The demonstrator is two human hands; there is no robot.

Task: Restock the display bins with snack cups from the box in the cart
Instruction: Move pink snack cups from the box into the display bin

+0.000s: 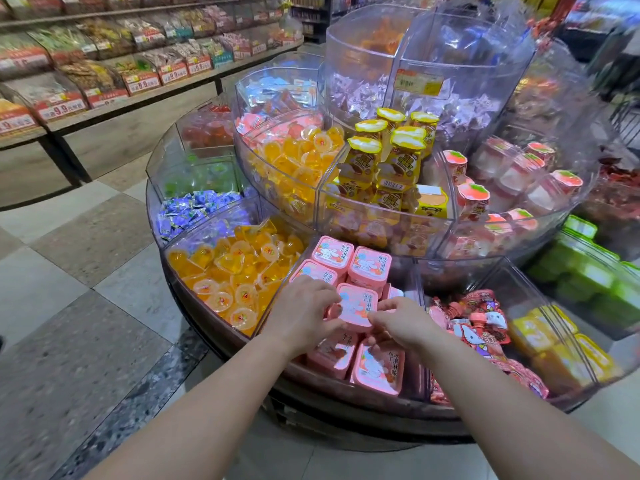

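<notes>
Both hands are reaching into the front bin (277,299) of a clear tiered display. The left hand (301,317) and right hand (398,320) are close together, each pinching a side of one pink cup (355,306) above other pink cups in that bin. To place it well, it looks best to lower it level, lid up, into a gap beside its neighbours. Orange jellies (235,268) are sitting in the next bin left.
</notes>
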